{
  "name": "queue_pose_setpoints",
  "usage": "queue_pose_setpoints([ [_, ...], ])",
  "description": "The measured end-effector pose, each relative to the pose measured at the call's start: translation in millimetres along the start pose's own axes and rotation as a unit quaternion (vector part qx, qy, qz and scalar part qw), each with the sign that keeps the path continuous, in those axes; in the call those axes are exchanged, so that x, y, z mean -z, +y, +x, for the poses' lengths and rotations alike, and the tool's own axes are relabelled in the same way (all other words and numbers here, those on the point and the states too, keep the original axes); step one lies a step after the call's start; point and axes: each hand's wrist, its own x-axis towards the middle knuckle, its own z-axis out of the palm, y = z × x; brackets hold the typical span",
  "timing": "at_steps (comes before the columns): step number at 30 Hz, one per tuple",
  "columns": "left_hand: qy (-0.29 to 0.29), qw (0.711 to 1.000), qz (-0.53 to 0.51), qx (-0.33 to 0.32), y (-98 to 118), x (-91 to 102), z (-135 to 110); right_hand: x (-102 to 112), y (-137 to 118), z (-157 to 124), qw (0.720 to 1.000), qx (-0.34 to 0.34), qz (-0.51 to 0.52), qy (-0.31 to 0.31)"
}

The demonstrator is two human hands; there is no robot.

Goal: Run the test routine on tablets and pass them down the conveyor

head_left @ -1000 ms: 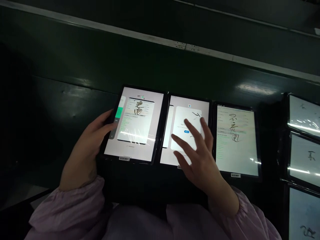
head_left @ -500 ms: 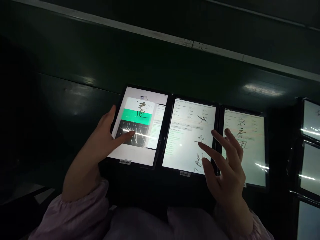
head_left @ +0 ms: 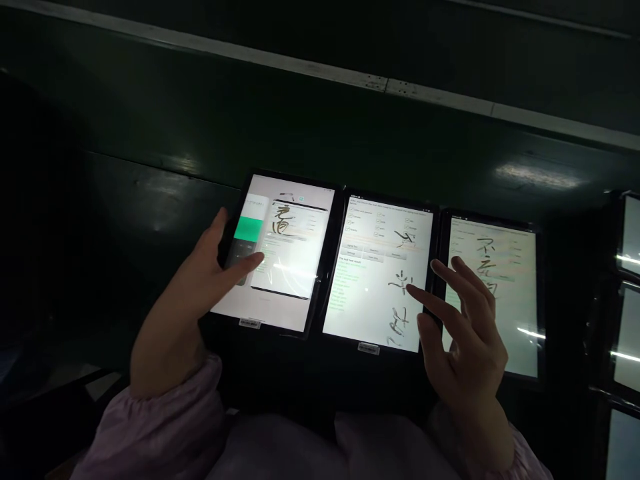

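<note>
Three lit tablets lie side by side on a dark green bench. My left hand rests on the left tablet, fingers apart, its thumb touching the screen where app cards with a green panel show. My right hand hovers open with spread fingers over the seam between the middle tablet and the right tablet; its forefinger tip is near the middle screen's right side. Both screens show lists and dark handwritten strokes. Neither hand holds anything. Pink sleeves cover both wrists.
More lit tablets stand stacked at the right edge. A pale strip runs across the dark green bench behind the tablets. Small white labels sit on the tablets' lower bezels.
The left tablet's cards slid sideways under my left thumb. My right hand left the middle screen, whose pop-up card gave way to a list page, and moved right toward the seam.
</note>
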Motion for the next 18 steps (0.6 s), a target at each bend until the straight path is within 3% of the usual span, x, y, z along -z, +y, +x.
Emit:
queue_pose_setpoints([
  [3, 0.003, 0.999, 0.044, 0.032, 3.7, -3.0, 3.0, 3.4, 2.1, -0.4, 1.000, -0.007, 0.007, 0.002],
  [7, 0.019, 0.997, 0.072, -0.010, 2.8, -6.8, 1.4, 12.5, 7.7, -3.4, 1.000, -0.018, 0.007, 0.015],
  [18, 0.050, 0.990, 0.135, 0.009, 2.1, -12.7, 4.7, 39.1, 34.0, -23.2, 0.993, -0.072, -0.021, 0.092],
])
